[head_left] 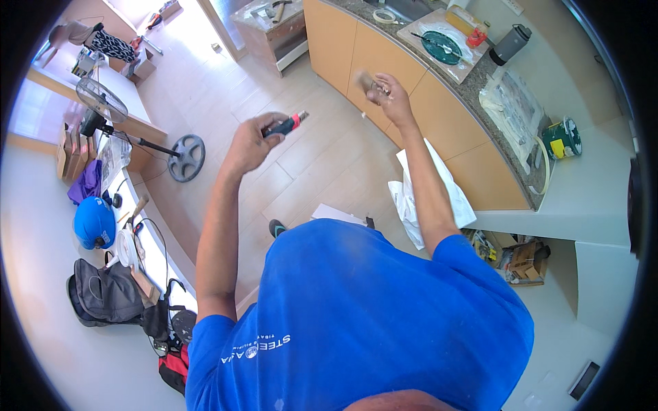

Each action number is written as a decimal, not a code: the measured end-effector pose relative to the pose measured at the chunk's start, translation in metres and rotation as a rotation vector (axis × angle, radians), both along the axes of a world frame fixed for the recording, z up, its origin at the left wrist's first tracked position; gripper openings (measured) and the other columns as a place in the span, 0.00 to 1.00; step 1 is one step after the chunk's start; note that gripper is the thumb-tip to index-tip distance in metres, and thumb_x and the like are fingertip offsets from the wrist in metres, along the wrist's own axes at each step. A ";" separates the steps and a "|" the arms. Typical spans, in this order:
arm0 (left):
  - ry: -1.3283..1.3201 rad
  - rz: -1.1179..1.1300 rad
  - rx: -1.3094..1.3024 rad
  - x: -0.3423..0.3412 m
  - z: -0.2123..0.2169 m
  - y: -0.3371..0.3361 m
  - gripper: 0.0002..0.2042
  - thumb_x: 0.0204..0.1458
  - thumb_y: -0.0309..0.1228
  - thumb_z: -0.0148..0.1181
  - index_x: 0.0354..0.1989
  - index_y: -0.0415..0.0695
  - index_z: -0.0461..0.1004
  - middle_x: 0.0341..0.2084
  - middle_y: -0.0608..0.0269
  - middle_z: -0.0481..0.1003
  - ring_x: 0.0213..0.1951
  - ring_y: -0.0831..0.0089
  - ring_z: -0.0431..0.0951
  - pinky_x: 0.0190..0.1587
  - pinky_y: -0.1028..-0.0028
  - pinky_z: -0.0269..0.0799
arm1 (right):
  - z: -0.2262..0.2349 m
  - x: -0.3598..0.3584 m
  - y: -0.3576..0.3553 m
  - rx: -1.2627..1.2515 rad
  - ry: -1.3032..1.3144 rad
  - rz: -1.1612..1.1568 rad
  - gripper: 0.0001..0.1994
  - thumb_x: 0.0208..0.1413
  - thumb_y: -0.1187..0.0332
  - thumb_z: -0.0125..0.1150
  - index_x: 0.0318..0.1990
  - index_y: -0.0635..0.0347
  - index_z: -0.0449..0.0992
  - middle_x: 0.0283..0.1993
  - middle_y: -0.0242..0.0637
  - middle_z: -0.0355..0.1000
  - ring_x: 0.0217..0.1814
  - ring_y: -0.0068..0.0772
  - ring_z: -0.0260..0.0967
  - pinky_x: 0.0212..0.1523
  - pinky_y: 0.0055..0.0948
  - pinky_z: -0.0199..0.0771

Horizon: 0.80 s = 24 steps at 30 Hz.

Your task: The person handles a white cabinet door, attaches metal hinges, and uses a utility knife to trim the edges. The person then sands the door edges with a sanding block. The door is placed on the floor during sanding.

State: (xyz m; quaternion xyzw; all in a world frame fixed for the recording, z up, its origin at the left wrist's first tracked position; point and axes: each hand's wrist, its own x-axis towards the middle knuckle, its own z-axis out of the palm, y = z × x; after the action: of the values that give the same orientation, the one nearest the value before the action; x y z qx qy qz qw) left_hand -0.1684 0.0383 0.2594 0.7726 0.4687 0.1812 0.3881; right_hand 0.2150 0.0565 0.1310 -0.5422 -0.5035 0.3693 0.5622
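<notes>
Out in front of my body, my left hand (252,142) is closed around a black-and-red tool (288,124) with a short metal tip pointing right; its exact kind does not show. My right hand (392,99), raised before the orange cabinet fronts (401,63), has its fingers curled around a small greyish-brown thing (365,81). Motion smears that thing, so I cannot make out its kind. Both hands are in mid-air, apart from each other.
Along the right runs a stone countertop (504,140) with a board (416,31), a dark bottle (511,44) and a paint can (563,139). A white bag (439,195) lies below. Leftward stand a fan (103,103), a blue helmet (94,222) and a backpack (106,291). A person (103,41) is far left.
</notes>
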 end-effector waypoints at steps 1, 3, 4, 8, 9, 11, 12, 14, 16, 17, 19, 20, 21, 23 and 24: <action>-0.005 -0.003 0.006 -0.004 -0.006 -0.003 0.20 0.54 0.22 0.67 0.58 0.42 0.79 0.37 0.63 0.81 0.40 0.73 0.76 0.50 0.70 0.73 | 0.010 -0.003 -0.006 0.080 -0.157 -0.071 0.32 0.58 0.74 0.72 0.69 0.63 0.65 0.59 0.47 0.78 0.61 0.43 0.77 0.58 0.41 0.80; 0.011 0.030 0.001 -0.004 -0.006 -0.011 0.20 0.54 0.21 0.67 0.57 0.41 0.79 0.35 0.64 0.80 0.39 0.75 0.75 0.48 0.72 0.72 | 0.037 0.003 -0.012 0.255 -0.488 -0.221 0.34 0.55 0.75 0.73 0.69 0.63 0.65 0.59 0.48 0.78 0.61 0.46 0.77 0.58 0.43 0.78; 0.006 0.042 -0.043 -0.004 -0.010 -0.013 0.20 0.53 0.21 0.67 0.56 0.41 0.79 0.35 0.65 0.79 0.38 0.76 0.75 0.48 0.72 0.72 | 0.043 0.015 -0.012 0.244 -0.568 -0.257 0.35 0.54 0.74 0.74 0.70 0.62 0.65 0.60 0.48 0.78 0.62 0.47 0.76 0.59 0.44 0.77; -0.028 0.032 -0.077 -0.012 -0.038 -0.018 0.19 0.52 0.21 0.67 0.54 0.41 0.80 0.31 0.62 0.77 0.35 0.72 0.75 0.44 0.70 0.72 | 0.053 0.038 -0.013 0.301 -0.658 -0.336 0.38 0.52 0.73 0.75 0.71 0.61 0.64 0.60 0.47 0.78 0.63 0.52 0.74 0.61 0.47 0.75; -0.030 0.028 -0.069 -0.011 -0.041 -0.016 0.19 0.52 0.22 0.67 0.54 0.42 0.80 0.30 0.60 0.77 0.34 0.70 0.75 0.42 0.69 0.72 | 0.055 0.041 -0.014 0.347 -0.631 -0.340 0.38 0.51 0.73 0.75 0.71 0.60 0.64 0.60 0.47 0.78 0.63 0.52 0.74 0.62 0.47 0.74; -0.040 0.009 -0.054 0.001 -0.037 -0.014 0.19 0.52 0.21 0.66 0.54 0.41 0.80 0.30 0.62 0.76 0.35 0.73 0.75 0.43 0.70 0.72 | 0.054 0.038 -0.015 0.286 -0.725 -0.376 0.39 0.50 0.73 0.76 0.71 0.61 0.64 0.60 0.48 0.78 0.63 0.52 0.75 0.61 0.46 0.74; -0.046 0.008 -0.069 0.006 -0.038 -0.017 0.18 0.53 0.20 0.65 0.54 0.40 0.79 0.30 0.65 0.76 0.35 0.75 0.74 0.43 0.71 0.72 | 0.054 0.036 -0.016 0.256 -0.772 -0.392 0.40 0.50 0.72 0.77 0.71 0.61 0.64 0.59 0.49 0.78 0.63 0.52 0.75 0.61 0.46 0.75; -0.049 -0.015 -0.022 0.017 -0.038 -0.014 0.17 0.55 0.22 0.64 0.54 0.39 0.79 0.31 0.66 0.76 0.35 0.75 0.75 0.44 0.72 0.72 | 0.070 0.020 -0.018 0.241 -0.795 -0.350 0.40 0.49 0.72 0.77 0.71 0.61 0.64 0.58 0.47 0.79 0.62 0.51 0.74 0.62 0.46 0.74; -0.057 0.011 -0.028 0.033 -0.028 -0.015 0.17 0.55 0.24 0.65 0.54 0.39 0.79 0.31 0.66 0.77 0.34 0.75 0.75 0.42 0.72 0.72 | 0.072 0.002 -0.030 0.225 -0.806 -0.326 0.40 0.49 0.72 0.78 0.71 0.61 0.65 0.57 0.45 0.79 0.62 0.50 0.73 0.63 0.45 0.73; -0.066 0.033 -0.024 0.043 -0.021 -0.015 0.17 0.55 0.25 0.65 0.54 0.39 0.79 0.31 0.65 0.77 0.34 0.75 0.76 0.42 0.72 0.73 | 0.072 -0.005 -0.031 0.236 -0.807 -0.313 0.41 0.48 0.72 0.78 0.71 0.61 0.65 0.57 0.43 0.80 0.62 0.49 0.72 0.63 0.45 0.73; -0.142 0.035 0.093 0.063 -0.025 -0.004 0.17 0.56 0.26 0.65 0.55 0.39 0.79 0.31 0.65 0.78 0.33 0.76 0.76 0.41 0.72 0.72 | 0.074 -0.020 -0.035 0.275 -0.807 -0.276 0.41 0.47 0.72 0.78 0.71 0.60 0.65 0.56 0.41 0.80 0.62 0.48 0.72 0.63 0.45 0.72; -0.174 0.042 0.152 0.069 -0.025 0.000 0.18 0.56 0.27 0.65 0.55 0.38 0.79 0.31 0.65 0.78 0.33 0.76 0.76 0.41 0.73 0.72 | 0.078 -0.029 -0.036 0.310 -0.800 -0.249 0.42 0.47 0.73 0.78 0.71 0.59 0.65 0.56 0.40 0.80 0.63 0.48 0.72 0.64 0.45 0.72; -0.190 0.061 0.142 0.074 -0.025 0.003 0.18 0.57 0.27 0.65 0.56 0.38 0.79 0.31 0.65 0.79 0.33 0.76 0.76 0.41 0.73 0.73 | 0.082 -0.039 -0.037 0.345 -0.793 -0.224 0.42 0.46 0.73 0.79 0.71 0.58 0.65 0.56 0.39 0.81 0.63 0.48 0.71 0.64 0.45 0.72; -0.232 0.080 0.128 0.086 -0.019 0.009 0.18 0.57 0.28 0.65 0.56 0.38 0.78 0.31 0.64 0.79 0.33 0.77 0.76 0.41 0.73 0.73 | 0.092 -0.053 -0.044 0.366 -0.763 -0.189 0.42 0.46 0.73 0.79 0.70 0.58 0.65 0.57 0.39 0.80 0.62 0.51 0.71 0.63 0.46 0.71; -0.230 0.086 0.107 0.088 -0.015 0.010 0.18 0.57 0.28 0.66 0.56 0.39 0.79 0.33 0.60 0.80 0.35 0.72 0.78 0.43 0.71 0.74 | 0.093 -0.058 -0.046 0.376 -0.751 -0.176 0.41 0.46 0.73 0.79 0.70 0.58 0.65 0.57 0.39 0.80 0.61 0.52 0.71 0.63 0.47 0.70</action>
State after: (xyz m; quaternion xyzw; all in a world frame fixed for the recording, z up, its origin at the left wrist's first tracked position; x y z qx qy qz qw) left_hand -0.0808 0.0486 0.2440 0.7455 0.4434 0.3100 0.3892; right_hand 0.1570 0.0107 0.2240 -0.5680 -0.6836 -0.0012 0.4583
